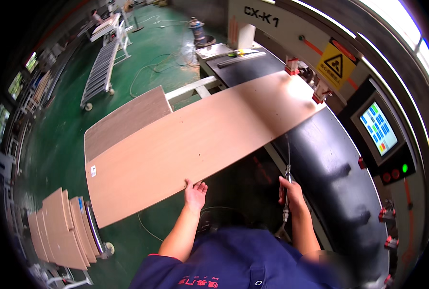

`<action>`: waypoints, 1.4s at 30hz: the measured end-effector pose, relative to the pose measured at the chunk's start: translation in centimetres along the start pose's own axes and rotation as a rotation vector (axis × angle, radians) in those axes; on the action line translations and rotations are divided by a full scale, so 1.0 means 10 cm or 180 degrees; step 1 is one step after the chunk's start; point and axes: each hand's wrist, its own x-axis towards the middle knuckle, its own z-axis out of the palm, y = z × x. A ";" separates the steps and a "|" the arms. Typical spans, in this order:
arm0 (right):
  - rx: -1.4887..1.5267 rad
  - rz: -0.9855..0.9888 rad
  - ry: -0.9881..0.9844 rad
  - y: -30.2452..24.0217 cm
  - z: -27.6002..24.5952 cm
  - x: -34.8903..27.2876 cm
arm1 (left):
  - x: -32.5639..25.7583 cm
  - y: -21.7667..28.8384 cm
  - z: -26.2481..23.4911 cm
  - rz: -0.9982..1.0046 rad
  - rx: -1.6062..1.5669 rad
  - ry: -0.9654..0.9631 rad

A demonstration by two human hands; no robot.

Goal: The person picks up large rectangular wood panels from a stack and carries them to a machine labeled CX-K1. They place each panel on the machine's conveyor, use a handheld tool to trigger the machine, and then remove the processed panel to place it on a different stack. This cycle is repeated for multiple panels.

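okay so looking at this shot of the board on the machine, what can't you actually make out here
Head view only:
- Far end of the long board: motion blur smears where it meets the machine's red clamps.
- Left hand: fingertips are hidden under the board's edge.
- Slim tool in the right hand: too thin to identify.
- Touch screen: icons too small to read.
- Stacked panels on the cart: bent and partly lost at the fisheye rim.

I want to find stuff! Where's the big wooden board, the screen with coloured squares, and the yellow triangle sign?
wooden board (190, 144), head view, middle of its top face
screen (378, 127), head view, centre of the lit display
yellow sign (336, 66), head view, centre of the sign
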 end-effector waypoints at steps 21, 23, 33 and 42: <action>-0.0946 -0.0712 -0.0546 -0.42 0.92 1.28 | -1.42 0.26 -1.30 0.1057 -0.0424 0.1654; -0.1424 -0.0908 -0.0368 -0.47 1.14 1.55 | -1.35 0.24 -1.35 0.1201 -0.0549 0.1868; -0.2630 -0.1226 -0.1437 -0.94 2.27 2.95 | -1.65 0.47 -0.96 0.1065 -0.0460 0.2520; -0.3239 -0.0843 -0.2067 -1.04 2.40 3.41 | -1.43 0.28 -1.17 0.1404 -0.0401 0.2415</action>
